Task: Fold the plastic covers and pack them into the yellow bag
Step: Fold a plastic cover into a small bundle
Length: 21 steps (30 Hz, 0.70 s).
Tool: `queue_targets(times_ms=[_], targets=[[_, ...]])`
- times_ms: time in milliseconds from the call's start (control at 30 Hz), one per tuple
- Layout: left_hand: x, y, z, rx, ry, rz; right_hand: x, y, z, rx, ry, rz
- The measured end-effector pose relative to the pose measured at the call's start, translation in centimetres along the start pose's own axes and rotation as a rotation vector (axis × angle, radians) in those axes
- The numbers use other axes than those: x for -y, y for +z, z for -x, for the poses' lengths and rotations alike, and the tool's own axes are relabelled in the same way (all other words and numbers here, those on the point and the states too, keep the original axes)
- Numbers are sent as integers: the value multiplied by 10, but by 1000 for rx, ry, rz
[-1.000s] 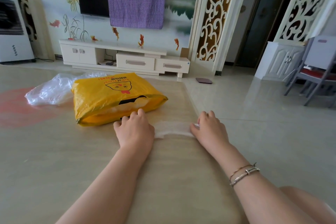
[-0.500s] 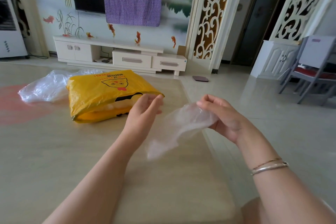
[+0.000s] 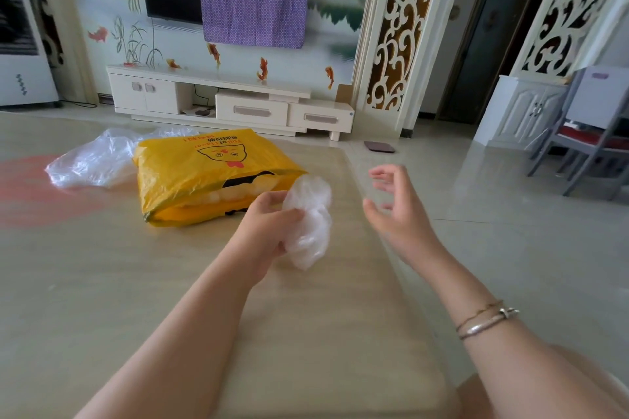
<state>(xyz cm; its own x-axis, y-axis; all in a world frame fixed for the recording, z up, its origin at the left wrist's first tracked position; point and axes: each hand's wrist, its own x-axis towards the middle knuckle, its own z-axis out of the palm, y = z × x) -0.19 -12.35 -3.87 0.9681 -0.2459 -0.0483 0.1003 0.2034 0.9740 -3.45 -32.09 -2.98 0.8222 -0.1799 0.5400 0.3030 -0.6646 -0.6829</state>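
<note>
A yellow bag (image 3: 204, 173) with a cartoon face lies on the beige table, its mouth facing me and white plastic showing inside. My left hand (image 3: 269, 228) grips a bunched clear plastic cover (image 3: 309, 221) just in front of the bag's right corner. The cover hangs crumpled from my fingers above the table. To the right, my right hand (image 3: 398, 211) hovers with fingers spread and holds nothing. More clear plastic covers (image 3: 95, 160) lie in a loose heap behind the bag on its left.
The table edge (image 3: 381, 238) runs diagonally past my right hand, with tiled floor beyond. A white TV cabinet (image 3: 224, 102) stands at the far wall. A chair (image 3: 592, 143) sits far right. A small dark scale (image 3: 379, 147) lies on the floor.
The cover was pressed flat on the table by both hands, then lifted. It passed from my right hand into my left, which now bunches it. My right hand let go and opened.
</note>
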Motion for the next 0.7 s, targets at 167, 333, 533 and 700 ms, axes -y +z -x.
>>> queue_targets(times_ms=[167, 333, 533, 700], targets=[[7, -2, -7, -95, -7, -55, 0, 26, 25, 292, -392, 206], [14, 1, -14, -188, 147, -511, 1, 29, 26, 316, -389, 223], [13, -3, -12, -273, 445, -663, 3, 27, 23, 428, -274, 255], [20, 1, -10, -98, 269, -893, 9, 26, 18, 500, -120, 189]])
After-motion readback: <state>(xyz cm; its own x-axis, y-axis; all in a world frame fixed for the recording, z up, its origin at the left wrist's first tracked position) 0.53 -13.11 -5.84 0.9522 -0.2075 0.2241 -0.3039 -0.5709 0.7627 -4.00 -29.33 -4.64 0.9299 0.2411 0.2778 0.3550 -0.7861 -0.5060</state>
